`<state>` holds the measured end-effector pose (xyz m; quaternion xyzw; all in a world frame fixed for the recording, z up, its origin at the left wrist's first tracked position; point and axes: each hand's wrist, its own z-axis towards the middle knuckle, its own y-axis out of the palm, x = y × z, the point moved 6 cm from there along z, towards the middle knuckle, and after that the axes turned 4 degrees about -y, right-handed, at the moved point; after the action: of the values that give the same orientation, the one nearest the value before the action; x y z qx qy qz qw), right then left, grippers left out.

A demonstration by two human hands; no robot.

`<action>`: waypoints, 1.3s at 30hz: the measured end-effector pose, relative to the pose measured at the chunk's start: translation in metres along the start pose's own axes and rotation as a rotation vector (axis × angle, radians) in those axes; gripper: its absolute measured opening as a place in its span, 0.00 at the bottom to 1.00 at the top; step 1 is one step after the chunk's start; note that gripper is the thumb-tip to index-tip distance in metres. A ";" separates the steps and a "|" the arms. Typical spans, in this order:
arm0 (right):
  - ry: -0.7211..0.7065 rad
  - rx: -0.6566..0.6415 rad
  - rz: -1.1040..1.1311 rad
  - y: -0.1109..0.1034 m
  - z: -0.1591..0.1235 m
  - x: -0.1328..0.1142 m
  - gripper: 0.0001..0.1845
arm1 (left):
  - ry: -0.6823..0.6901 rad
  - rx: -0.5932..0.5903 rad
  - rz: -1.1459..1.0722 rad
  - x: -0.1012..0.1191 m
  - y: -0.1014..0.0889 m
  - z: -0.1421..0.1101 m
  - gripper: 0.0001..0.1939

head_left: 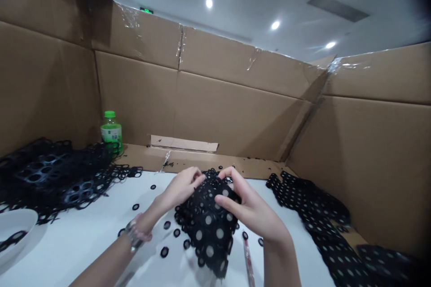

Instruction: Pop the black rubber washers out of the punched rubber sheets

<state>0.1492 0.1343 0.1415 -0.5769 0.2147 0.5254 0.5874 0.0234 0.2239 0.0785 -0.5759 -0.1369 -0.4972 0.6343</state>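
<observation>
The left hand (180, 187) and right hand (251, 206) grip a black rubbery ring sheet (205, 219); a white bowl (20, 220) seems to hold similar rings (12, 238).

Left hand (180, 187), right hand (245, 206), black ring mesh (214, 222)

No text could be read clearly. The only lettering was on the label (111, 135) of a green-capped plastic bottle (111, 129), which stood against the cardboard wall: dark marks that looked like printed characters on a pale ground, too blurred and small to make out, with no brand or number legible. High up beyond the cardboard, a small green illuminated sign (146, 10) glowed near the ceiling, but it was too small and too far off for its wording or symbol to be told.
</observation>
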 end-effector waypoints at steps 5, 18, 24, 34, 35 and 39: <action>-0.005 -0.012 0.005 0.009 0.001 -0.003 0.20 | 0.083 -0.207 -0.318 0.046 -0.016 -0.020 0.16; -0.116 -0.012 0.240 0.015 0.016 0.003 0.13 | 0.135 0.179 -0.210 0.057 -0.046 -0.031 0.10; -0.132 0.049 0.143 0.016 0.014 -0.001 0.11 | 0.477 0.414 0.062 0.087 -0.052 -0.053 0.07; -0.176 0.002 -0.021 0.013 0.007 -0.010 0.07 | 0.110 0.282 -0.354 0.041 -0.062 -0.019 0.11; -0.166 0.001 0.010 0.011 0.005 -0.009 0.07 | 0.080 0.374 -0.361 0.028 -0.070 -0.014 0.12; -0.139 0.098 0.150 -0.001 0.003 -0.006 0.08 | 0.089 0.360 -0.057 -0.001 -0.059 0.003 0.11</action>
<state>0.1467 0.1350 0.1481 -0.4921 0.2415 0.5954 0.5873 -0.0221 0.2362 0.1140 -0.4263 -0.2117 -0.5077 0.7182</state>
